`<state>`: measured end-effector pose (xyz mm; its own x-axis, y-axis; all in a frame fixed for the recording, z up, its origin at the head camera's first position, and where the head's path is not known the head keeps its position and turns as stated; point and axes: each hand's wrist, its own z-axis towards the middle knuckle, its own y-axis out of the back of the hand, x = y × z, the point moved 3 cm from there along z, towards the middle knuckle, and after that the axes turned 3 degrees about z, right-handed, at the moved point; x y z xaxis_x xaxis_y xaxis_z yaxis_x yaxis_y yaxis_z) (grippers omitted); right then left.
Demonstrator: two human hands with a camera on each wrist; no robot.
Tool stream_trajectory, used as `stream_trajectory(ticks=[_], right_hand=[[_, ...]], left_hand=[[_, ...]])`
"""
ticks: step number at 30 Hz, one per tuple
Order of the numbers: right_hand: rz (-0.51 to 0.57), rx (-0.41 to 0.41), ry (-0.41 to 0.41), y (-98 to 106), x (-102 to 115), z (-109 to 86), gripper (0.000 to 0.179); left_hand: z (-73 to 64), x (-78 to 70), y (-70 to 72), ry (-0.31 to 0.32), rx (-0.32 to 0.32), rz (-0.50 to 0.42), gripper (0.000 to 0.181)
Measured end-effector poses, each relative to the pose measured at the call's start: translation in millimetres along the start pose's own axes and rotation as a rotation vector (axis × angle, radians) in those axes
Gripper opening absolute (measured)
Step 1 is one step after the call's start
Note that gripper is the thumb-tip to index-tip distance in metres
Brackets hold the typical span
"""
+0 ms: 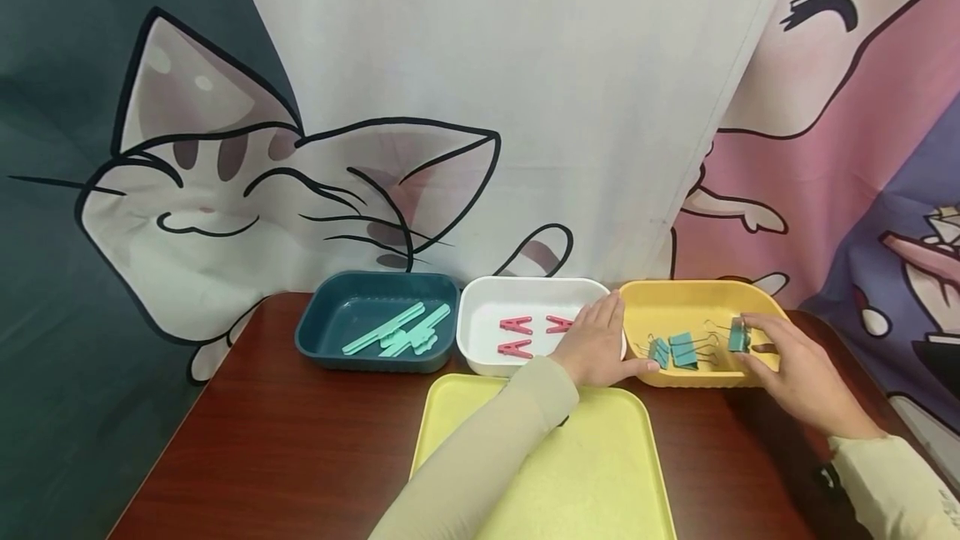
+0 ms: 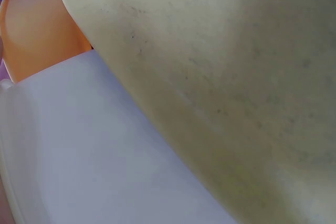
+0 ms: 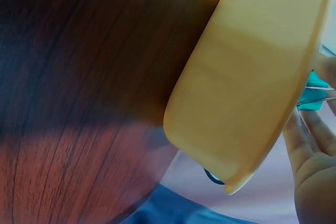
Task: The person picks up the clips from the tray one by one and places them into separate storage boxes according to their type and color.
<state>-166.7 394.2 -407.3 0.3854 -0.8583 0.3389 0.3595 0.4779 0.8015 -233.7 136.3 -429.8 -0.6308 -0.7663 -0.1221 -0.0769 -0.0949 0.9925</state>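
Observation:
My right hand (image 1: pixel 802 369) pinches a teal binder clip (image 1: pixel 738 335) between thumb and fingers, over the right part of the yellow bin (image 1: pixel 637 307). In the right wrist view the same clip (image 3: pixel 314 95) shows beyond the bin's rim, partly covered by the fingers. Two more teal binder clips (image 1: pixel 683 350) lie in that bin, to the left. Across the neighbouring rims of the white bin (image 1: pixel 480 294) and the yellow bin lies my left hand (image 1: pixel 596 344), fingers straight and thumb stretched along the yellow rim. Red clothespins (image 1: pixel 514 348) lie in the white bin.
A dark blue bin (image 1: pixel 322 307) with mint-green long clips (image 1: pixel 384 329) stands at the left of the row. In front, a pale yellow tray (image 1: pixel 600 473) lies on the brown table (image 1: pixel 300 457), partly under my left sleeve. A printed cloth (image 1: pixel 525 65) hangs right behind the bins.

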Motion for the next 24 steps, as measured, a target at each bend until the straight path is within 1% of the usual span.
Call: stream_trajectory(ticks=[11,20,24], right_hand=[[0.004,0.068,-0.059,-3,-13,5.3,0.056],[-0.03,0.093,-0.074,-9,-19,7.3,0.052],[-0.014,0.12,-0.107,-12,-23,9.5,0.051]], left_hand=[[0.0,0.3,-1.3,0.005,0.001,0.013,0.104],[1.2,0.4,-2.7,0.011,0.001,0.022,0.106],[1.9,-0.1,-3.4,0.014,0.003,0.018,0.106]])
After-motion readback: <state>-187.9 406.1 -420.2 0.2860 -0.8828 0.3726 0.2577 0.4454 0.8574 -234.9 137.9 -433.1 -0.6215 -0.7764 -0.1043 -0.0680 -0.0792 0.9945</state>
